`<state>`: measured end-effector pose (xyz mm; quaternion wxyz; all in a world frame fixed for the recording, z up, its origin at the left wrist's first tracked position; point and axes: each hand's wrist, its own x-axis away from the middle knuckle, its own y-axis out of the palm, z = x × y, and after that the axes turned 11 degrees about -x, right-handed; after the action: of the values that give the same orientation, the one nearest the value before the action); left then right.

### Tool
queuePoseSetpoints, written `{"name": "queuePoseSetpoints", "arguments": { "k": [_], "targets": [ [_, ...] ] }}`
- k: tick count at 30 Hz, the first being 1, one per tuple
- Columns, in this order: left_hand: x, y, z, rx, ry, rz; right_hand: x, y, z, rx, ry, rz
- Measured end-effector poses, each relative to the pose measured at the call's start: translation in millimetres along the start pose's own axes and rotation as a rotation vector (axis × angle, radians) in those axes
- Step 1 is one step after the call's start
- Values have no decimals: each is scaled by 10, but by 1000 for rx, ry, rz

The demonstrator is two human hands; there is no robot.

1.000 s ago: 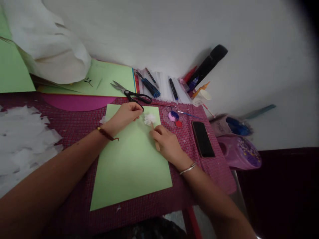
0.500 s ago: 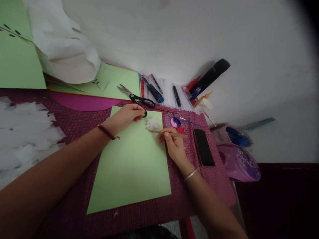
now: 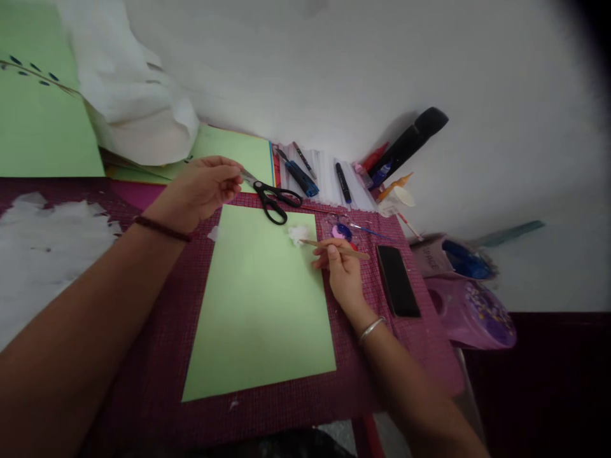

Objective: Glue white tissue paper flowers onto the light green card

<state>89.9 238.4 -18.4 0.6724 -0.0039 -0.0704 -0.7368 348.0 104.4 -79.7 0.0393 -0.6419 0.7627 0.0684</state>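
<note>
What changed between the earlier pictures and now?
The left hand moved left and away from the wearer, from over the green sheet to by the blades of the scissors. The right hand kept the wooden stick but turned it from pointing away to pointing left. Scissors, white crumpled paper and phone stayed put.

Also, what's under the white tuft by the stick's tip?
Green sheet shows around the white tuft; the patch directly beneath is covered, so can't tell what's there.
</note>
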Motion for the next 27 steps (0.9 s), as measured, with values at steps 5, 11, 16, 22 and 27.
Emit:
{"name": "queuePoseSetpoints", "arguments": {
  "k": [5, 11, 16, 22, 27],
  "targets": [
    [-24, -128, 155, -68, -5, 76, -69, -63, -7, -258, 157, 137],
    [9, -340, 212, -649, -68, -143, -154, -161, -58, -494, 273, 252],
    [222, -588, -5, -1079, -29, -397, -145, -133, -60, -491, 263, 192],
    [287, -636, -274, -1171, 103, -307, -72, -33, -29, -405, 166, 101],
    [243, -652, -238, -1142, 81, -427, -48, 12, -8, -281, 118, 42]
  ]
}}
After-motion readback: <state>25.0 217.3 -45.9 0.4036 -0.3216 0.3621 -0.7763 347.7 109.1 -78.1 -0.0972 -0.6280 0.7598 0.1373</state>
